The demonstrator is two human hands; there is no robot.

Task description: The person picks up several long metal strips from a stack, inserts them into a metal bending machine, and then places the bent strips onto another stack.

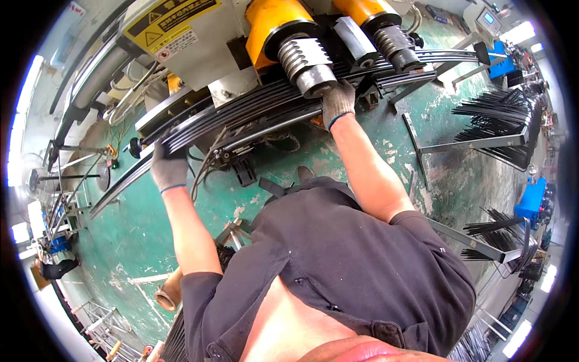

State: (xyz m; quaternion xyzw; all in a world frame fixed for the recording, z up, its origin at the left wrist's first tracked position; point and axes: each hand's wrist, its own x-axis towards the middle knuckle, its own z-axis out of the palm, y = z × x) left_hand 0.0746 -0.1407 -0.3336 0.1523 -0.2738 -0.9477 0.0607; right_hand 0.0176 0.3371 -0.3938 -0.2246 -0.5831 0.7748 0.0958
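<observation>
Right of the yellow machine head with a ridged silver cylinder (295,51), a grey metal rack (473,145) holds thin black rods (491,114). Below the head, long, parallel, glossy dark metal bars (241,111) slant. The grey-gloved left hand (169,168) curls round them, left of the head; the grey-gloved right hand (338,104) lies beside its lower end, fingers hidden, grip indeterminable.

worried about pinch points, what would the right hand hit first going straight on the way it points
Probably the left ridged metal cylinder just ahead of the right hand, though depth there is unclear.
</observation>
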